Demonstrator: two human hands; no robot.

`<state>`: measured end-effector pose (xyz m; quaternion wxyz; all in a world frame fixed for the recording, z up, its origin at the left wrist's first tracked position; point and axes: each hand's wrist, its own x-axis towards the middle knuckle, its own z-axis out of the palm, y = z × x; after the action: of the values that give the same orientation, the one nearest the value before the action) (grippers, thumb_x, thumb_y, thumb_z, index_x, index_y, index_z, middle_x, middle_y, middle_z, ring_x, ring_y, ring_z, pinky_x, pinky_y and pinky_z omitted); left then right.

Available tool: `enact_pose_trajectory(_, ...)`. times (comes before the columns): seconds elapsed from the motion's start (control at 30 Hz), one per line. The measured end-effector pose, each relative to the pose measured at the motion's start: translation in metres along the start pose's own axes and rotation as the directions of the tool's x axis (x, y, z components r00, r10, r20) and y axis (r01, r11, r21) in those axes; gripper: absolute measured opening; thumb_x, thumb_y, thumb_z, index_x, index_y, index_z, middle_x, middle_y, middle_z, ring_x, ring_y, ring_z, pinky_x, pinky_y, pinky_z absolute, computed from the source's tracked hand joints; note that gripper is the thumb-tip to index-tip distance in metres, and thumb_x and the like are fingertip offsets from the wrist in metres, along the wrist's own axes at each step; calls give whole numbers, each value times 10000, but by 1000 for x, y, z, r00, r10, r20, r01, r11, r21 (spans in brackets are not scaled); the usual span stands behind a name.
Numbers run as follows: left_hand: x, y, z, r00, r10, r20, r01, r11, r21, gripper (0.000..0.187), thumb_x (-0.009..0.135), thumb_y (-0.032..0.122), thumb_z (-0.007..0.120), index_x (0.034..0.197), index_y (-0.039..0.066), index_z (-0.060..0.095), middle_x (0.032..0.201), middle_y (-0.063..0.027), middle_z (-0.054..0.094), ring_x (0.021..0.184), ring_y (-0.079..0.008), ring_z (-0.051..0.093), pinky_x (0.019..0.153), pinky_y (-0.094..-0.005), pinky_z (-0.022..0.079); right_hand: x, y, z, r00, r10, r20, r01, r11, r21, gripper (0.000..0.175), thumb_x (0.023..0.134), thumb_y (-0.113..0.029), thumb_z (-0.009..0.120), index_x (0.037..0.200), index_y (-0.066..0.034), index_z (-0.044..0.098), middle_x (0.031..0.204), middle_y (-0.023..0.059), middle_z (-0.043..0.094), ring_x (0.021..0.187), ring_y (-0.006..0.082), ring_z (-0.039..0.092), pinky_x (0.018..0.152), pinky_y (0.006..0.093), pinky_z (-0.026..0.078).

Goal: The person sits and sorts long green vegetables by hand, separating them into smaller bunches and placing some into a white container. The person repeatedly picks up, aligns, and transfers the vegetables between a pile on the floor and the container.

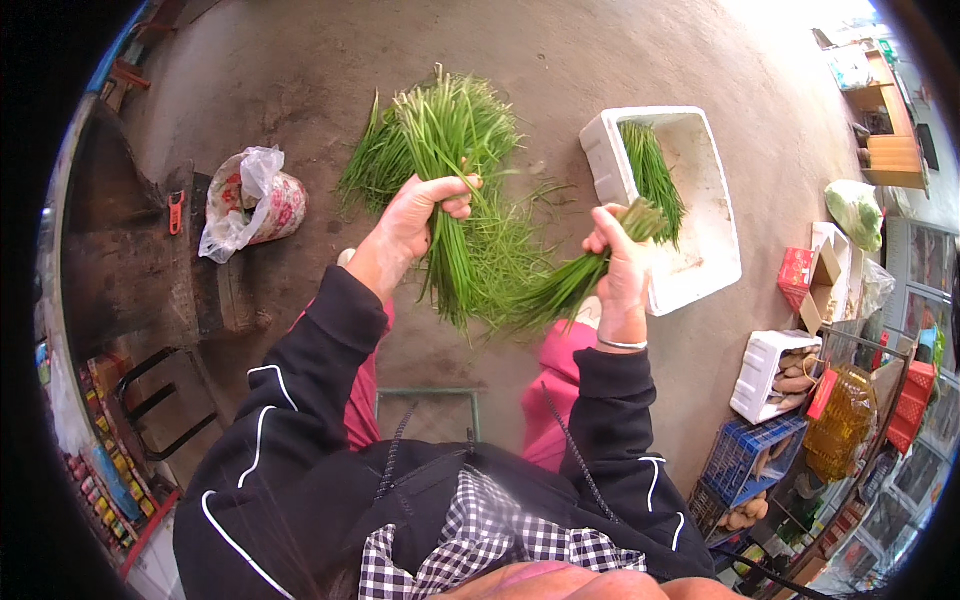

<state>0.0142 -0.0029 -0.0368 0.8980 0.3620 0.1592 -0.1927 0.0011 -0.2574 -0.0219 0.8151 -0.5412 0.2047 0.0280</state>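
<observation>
My left hand is closed around a bunch of long green garlic chives, held above a loose heap of chives on the floor. In my right hand is a smaller chive bunch, its pale cut ends by the thumb and its leaves hanging down to the left. Behind that hand stands a white foam box, tilted in view, with another chive bunch lying along its inner left side. Scattered loose leaves lie between my hands.
A floral bucket lined with a clear plastic bag stands at left. At right are a foam box of sweet potatoes, a blue crate, a red carton and shelving. A green metal frame shows between my knees.
</observation>
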Motion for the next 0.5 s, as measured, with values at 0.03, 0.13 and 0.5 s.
enact_pose_trajectory(0.03,-1,0,2,1000,-4,-28,5,1000,27,186,835,19,621,1018,4,589,772,-7,573,546,-36,411,544,-217,362,0,-2,-1,1000,18,-11,-17,999,36,148,798,-45,716,912,-7,630,646,-2,539,515,94,473,514,247,416)
enact_pose_trajectory(0.13,-3,0,8,994,-91,60,86,993,79,195,838,31,612,1031,15,585,882,-48,610,547,-36,411,544,-213,364,-3,-1,4,998,45,53,-48,997,56,144,812,-48,702,931,3,641,645,-2,535,522,90,470,514,247,407)
enact_pose_trajectory(0.5,-12,-25,29,964,-246,99,225,956,190,294,810,25,587,1102,-9,567,1041,-119,627,618,-79,471,570,-217,412,-19,8,28,983,33,180,-38,999,25,205,845,-73,686,1018,33,654,699,6,597,567,67,519,529,197,412)
